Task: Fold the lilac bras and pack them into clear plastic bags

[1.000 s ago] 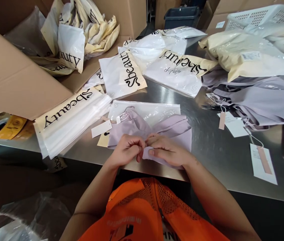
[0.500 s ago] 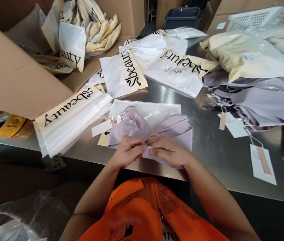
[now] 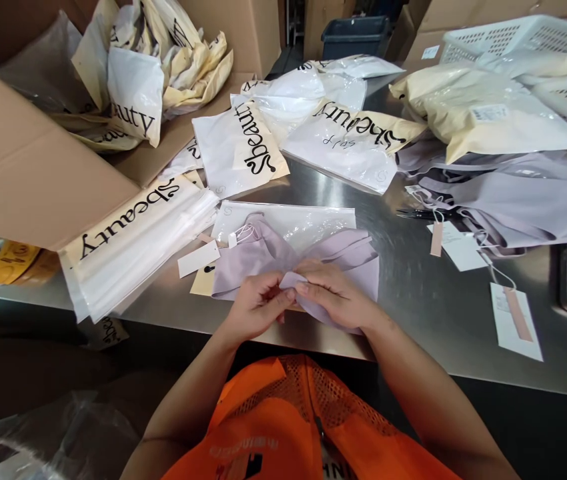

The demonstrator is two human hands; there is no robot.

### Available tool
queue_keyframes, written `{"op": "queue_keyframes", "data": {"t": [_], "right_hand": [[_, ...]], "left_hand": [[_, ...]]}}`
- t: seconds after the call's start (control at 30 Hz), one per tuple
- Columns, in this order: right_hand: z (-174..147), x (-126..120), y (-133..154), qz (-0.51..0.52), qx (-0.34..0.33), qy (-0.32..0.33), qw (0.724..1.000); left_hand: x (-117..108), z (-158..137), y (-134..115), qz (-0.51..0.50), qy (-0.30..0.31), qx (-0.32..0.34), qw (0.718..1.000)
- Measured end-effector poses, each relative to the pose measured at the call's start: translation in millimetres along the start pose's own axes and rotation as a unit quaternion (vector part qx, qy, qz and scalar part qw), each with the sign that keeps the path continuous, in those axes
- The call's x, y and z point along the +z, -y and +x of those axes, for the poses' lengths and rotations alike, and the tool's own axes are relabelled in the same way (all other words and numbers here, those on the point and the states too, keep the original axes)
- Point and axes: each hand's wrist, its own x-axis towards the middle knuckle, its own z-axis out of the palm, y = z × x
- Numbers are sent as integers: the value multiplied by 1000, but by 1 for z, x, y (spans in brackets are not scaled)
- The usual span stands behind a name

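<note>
A lavender bra (image 3: 351,257) lies on a white zip bag (image 3: 308,215) at the table's near edge. A white hang tag (image 3: 199,259) is looped to its left side. My left hand (image 3: 257,308) is closed, its thumb and fingers pinching the end of the bra's band. My right hand (image 3: 336,293) grips the same band from the other side, thumb on top. Between the two hands a folded flap of the band sticks up. The fingertips behind it are partly hidden.
Flat printed bags (image 3: 141,243) are stacked left, beside an open carton (image 3: 38,153) with more bags. Filled bags (image 3: 341,143) lie behind. At right are a lavender garment pile (image 3: 523,200), a cream bag (image 3: 478,110), a white basket (image 3: 518,40) and a tape roll (image 3: 16,261) far left.
The band's end has turned upward between my hands, and my left fingers have drawn slightly apart from the right ones. The whole view has shifted slightly.
</note>
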Motion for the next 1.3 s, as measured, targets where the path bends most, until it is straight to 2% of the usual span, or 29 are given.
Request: {"op": "queue_keyframes", "data": {"t": [0.13, 0.23, 0.3, 0.4, 0.57, 0.93, 1.3], "right_hand": [[-4, -10, 9, -44, 39, -106, 993], [-9, -17, 13, 43, 95, -199, 975], [-10, -19, 14, 124, 126, -226, 958], [-9, -17, 14, 203, 158, -241, 936], [-8, -16, 14, 246, 198, -259, 913], [-7, -16, 15, 266, 194, -263, 907], [-6, -15, 17, 264, 217, -263, 902]], "left_hand": [[8, 5, -14, 65, -52, 21, 996], [11, 14, -28, 134, -54, 64, 987], [13, 19, -35, 162, -42, 90, 982], [16, 26, -38, 184, -28, 106, 977], [19, 30, -33, 177, -17, 89, 980], [17, 30, -25, 137, -21, 50, 989], [19, 31, -24, 128, -27, 37, 991]]}}
